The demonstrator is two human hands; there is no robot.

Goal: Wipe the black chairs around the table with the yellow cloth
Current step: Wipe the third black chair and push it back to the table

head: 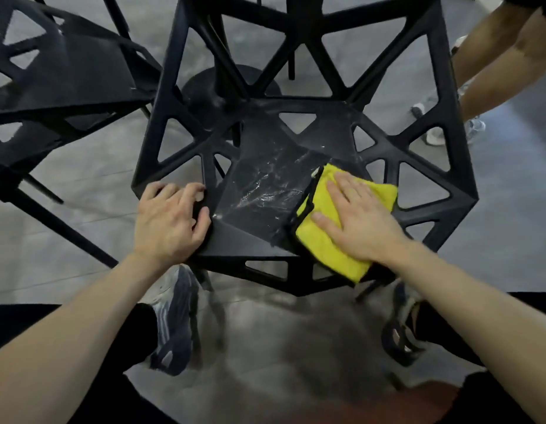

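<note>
The right hand [361, 223] lies flat, fingers spread, pressing the yellow cloth [329, 237] onto the front right corner of the chair [265, 185] seat. The left hand [170, 220] grips the seat's front left edge, fingers curled.

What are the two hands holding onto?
The left hand grips the black chair by its seat's front-left edge. The right hand presses flat on the yellow cloth, not gripping it.

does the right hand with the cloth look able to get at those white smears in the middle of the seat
Probably yes. The right hand lies flat on the yellow cloth, right beside the white smears, with bare seat between. The left hand grips the seat's left edge, clear of that path.
</note>
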